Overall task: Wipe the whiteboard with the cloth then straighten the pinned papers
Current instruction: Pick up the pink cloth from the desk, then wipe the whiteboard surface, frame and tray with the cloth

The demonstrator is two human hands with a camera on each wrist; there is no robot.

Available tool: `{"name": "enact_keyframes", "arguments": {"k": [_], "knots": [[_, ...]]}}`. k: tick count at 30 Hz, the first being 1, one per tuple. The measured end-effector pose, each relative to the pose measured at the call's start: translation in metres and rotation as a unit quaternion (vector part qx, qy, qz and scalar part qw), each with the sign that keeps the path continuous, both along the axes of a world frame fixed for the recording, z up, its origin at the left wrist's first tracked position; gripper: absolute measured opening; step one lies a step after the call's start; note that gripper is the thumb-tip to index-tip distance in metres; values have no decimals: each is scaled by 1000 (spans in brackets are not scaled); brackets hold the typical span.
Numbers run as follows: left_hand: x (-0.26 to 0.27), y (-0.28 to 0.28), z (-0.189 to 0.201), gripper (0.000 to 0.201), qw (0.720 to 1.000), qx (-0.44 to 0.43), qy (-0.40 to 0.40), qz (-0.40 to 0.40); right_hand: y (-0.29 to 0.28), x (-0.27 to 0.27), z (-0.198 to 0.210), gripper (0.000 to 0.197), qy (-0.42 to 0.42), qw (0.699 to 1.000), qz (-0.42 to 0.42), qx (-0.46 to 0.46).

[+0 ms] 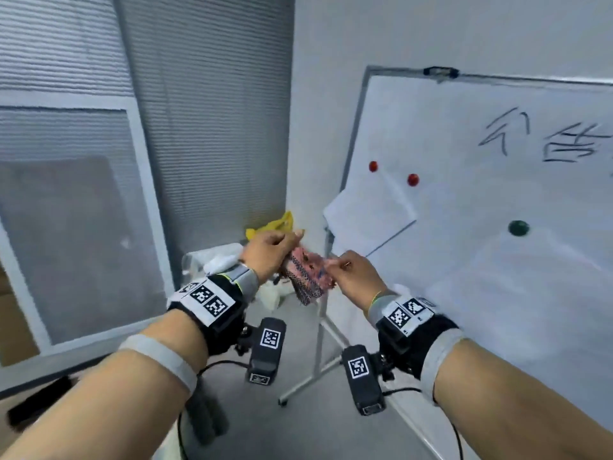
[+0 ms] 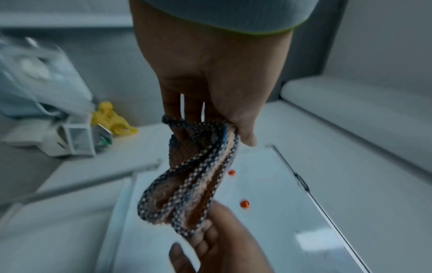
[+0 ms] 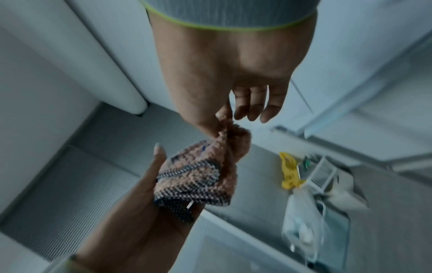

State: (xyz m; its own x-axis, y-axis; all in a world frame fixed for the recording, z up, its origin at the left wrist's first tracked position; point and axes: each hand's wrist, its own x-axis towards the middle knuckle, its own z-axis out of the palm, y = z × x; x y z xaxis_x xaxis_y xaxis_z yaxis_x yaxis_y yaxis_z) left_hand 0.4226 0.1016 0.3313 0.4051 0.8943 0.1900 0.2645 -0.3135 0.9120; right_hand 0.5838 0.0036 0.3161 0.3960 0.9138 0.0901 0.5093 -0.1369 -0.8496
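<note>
Here, left hand [image 1: 270, 249] and right hand [image 1: 355, 277] raised chest-high, each grip pinching cloth [image 1: 306, 275] bunched between.

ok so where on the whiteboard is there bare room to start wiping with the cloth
The whiteboard is bare below the green magnet, down its lower right. It is crowded at the left edge, where red magnets pin tilted papers, and up top by the writing.

Dim, bluish, motion-blurred, edges warped by wide-angle.
</note>
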Motion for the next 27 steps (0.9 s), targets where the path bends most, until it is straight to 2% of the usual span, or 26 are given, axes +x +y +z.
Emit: {"name": "enact_keyframes", "arguments": {"k": [2,4,7,10,12,14,16,19,20,22,24,26,27], "knots": [[59,-17,14,62,998,18,6,-54,-24,41,12,19,66,996,-43,48],[101,-33,26,62,995,29,25,-97,-41,63,23,35,118,991,-16,58],[163,-50,39,73,981,39,41,-183,-71,102,35,42,68,996,2,54],[204,-54,42,80,971,10,-4,-241,-89,141,43,28,26,995,-24,95],[223,-50,40,76,964,-23,-59,-259,-94,163,44,26,46,994,-24,97],[234,-47,39,68,955,-56,-109,-271,-95,176,43,34,79,994,-15,77],[247,-35,38,59,944,-80,-129,-294,-88,184,41,40,25,996,-23,79],[258,-21,50,46,933,-77,-153,-318,-78,193,46,32,-17,987,-58,148],[265,-9,57,43,935,-51,-158,-315,-71,195,50,30,-39,979,-80,181],[276,6,76,35,950,30,-173,-257,-67,200,58,29,-103,960,-120,231],[290,30,100,24,945,119,-225,-207,-56,205,72,31,-206,925,-195,254],[301,43,124,18,916,291,-241,-137,-53,209,91,33,-321,882,-241,249],[309,52,141,24,887,378,-235,-121,-46,211,102,33,-371,862,-253,234]]}}
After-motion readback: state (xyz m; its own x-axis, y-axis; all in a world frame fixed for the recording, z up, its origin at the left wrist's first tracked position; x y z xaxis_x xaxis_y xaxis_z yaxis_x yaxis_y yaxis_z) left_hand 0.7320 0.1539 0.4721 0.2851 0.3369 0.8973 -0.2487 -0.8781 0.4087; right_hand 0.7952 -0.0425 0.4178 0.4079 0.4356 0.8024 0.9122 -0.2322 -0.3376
